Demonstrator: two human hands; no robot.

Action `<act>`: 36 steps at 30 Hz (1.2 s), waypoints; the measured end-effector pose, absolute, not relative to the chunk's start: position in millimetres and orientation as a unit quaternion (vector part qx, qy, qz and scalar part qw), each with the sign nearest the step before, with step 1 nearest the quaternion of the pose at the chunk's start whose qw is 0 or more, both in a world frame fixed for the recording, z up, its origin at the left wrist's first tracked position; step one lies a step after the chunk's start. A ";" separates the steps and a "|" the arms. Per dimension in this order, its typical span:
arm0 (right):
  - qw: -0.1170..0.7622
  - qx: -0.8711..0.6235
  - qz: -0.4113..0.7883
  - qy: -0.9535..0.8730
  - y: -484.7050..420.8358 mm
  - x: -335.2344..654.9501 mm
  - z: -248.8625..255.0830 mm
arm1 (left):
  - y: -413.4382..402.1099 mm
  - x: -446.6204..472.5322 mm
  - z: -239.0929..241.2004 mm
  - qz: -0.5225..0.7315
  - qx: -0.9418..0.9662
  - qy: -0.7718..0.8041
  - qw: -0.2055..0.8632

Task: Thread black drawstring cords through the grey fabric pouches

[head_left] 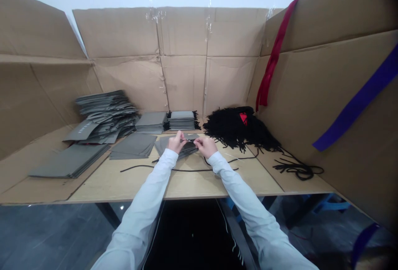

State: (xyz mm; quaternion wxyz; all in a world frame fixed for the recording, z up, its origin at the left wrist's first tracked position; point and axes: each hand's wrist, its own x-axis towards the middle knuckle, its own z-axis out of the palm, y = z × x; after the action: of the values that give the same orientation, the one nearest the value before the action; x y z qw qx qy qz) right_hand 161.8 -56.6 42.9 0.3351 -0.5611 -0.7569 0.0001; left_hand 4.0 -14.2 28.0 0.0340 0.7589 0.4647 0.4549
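Both my hands meet over a flat grey paper bag (189,147) lying on the wooden table (192,183). My left hand (177,142) is closed in a pinch at the bag's upper edge. My right hand (205,146) is closed too, fingers pinched beside the left, apparently on a thin black cord (178,169) that trails across the table toward me. What exactly sits between the fingertips is too small to make out. Both arms wear pale long sleeves.
Stacks of flat grey bags (107,114) lie to the left and behind (183,120). A heap of black cords (239,127) sits at the right, loose cords (297,169) beyond it. Cardboard walls (186,54) enclose the table; red (273,59) and purple (357,104) ribbons hang on the right wall.
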 end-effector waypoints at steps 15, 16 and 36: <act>0.385 -0.552 0.180 -0.717 -51.6 163.2 41.2 | -10.4 2.8 21.0 0.415 0.797 0.439 0.009; 0.387 -0.553 0.191 -0.713 -51.0 163.4 40.6 | -10.0 2.9 20.3 0.413 0.798 0.438 0.008; 0.167 -0.612 -0.100 -0.767 -72.4 170.7 80.5 | -30.5 17.9 26.5 0.427 0.841 0.327 0.067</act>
State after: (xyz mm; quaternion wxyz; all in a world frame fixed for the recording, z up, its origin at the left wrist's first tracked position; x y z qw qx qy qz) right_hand 170.7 -72.4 80.5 0.1672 -0.6118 -0.7666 -0.1002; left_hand 17.9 -30.5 26.5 0.0665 0.8406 0.3268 0.4268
